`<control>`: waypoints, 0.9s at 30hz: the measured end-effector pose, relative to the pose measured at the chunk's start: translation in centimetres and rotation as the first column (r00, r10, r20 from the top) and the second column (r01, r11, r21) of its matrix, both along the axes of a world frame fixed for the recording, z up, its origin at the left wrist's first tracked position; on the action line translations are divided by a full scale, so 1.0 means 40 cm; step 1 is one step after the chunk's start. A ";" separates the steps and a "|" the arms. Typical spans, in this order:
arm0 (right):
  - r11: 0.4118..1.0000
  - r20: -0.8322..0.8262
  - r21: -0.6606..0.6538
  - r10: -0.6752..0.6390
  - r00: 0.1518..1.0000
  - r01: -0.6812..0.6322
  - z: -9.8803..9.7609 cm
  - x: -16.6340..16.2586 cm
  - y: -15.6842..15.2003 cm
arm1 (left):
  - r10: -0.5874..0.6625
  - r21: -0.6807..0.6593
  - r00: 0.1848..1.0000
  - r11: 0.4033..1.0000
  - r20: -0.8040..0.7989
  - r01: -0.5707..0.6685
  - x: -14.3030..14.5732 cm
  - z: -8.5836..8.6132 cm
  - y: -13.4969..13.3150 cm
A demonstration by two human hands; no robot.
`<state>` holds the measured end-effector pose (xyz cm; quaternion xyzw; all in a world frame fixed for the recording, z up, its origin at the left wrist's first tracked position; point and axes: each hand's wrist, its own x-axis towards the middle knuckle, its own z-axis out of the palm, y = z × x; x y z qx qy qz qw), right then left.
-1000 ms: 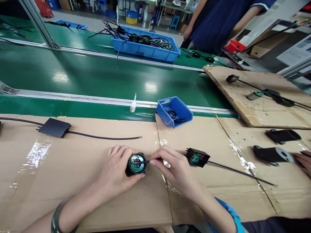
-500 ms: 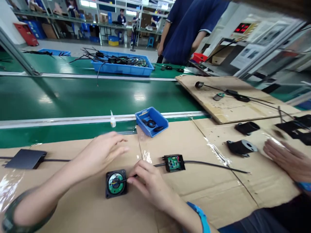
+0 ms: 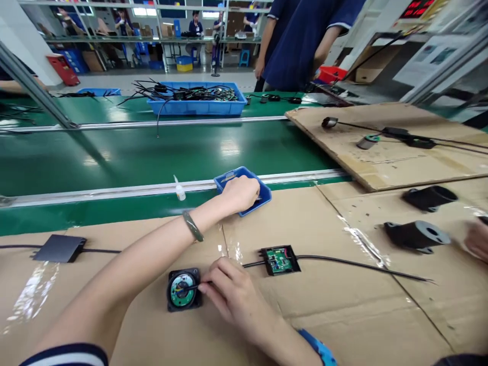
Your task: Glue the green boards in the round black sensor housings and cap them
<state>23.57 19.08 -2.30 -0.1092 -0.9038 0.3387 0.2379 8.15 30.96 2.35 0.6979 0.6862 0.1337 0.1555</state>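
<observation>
Nearer the wearer than the small blue bin (image 3: 256, 205), and left of it: the square-flanged black part (image 3: 171, 305) lies on the cardboard-covered worktop (image 3: 328, 315), its round green board (image 3: 185, 301) facing up and a dark cable (image 3: 195, 286) meeting its centre.
Right hand: (image 3: 231, 285) nearer the wearer than the bin, thumb and fingers pinched together on the cable, just beside the flange.
Left hand: (image 3: 240, 194) over and partly inside the bin; its fingertips are hidden (so I cannot tell whether they are apart or closed on anything).
Open black box: (image 3: 281, 260) nearer the wearer than the bin and to its right, its circuit board exposed; a cable leaves each side.
Dropper bottle: (image 3: 180, 191) upright, left of the bin.
Black cylinders: (image 3: 417, 235) two, well to the right of the bin, near a co-worker's hand (image 3: 478, 238).
Handling: with one hand in the bin, the right hand would do best to hold the cable low and slack (the fine wires at the board look easy to strain). A light pinch should do; a sideways tug could drag the unheld part.
Writing: the red display (image 3: 416, 9), far beyond the bin to the right, is too blurred to read; so are the posted sheets (image 3: 430, 61) and any print on the bottle. No brand is legible.
</observation>
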 end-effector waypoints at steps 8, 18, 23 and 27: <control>1.000 -0.011 -0.003 0.004 1.000 -0.005 0.001 0.008 -0.008 | 0.138 0.487 0.985 0.870 -0.105 -0.071 -0.164 0.047 -0.487; 0.999 0.054 -0.027 -0.015 0.998 0.016 0.034 0.002 -0.013 | 0.049 0.379 0.987 0.919 0.153 -0.104 -0.199 -0.120 -0.819; 1.000 0.064 -0.018 -0.014 0.998 0.015 0.036 -0.003 -0.010 | 0.317 0.065 0.898 0.934 0.304 -0.352 -0.178 -0.095 -0.816; 1.000 0.063 0.000 -0.013 0.998 0.013 0.030 -0.001 -0.007 | 0.424 -0.008 0.892 0.903 0.157 -0.429 -0.167 -0.107 -0.803</control>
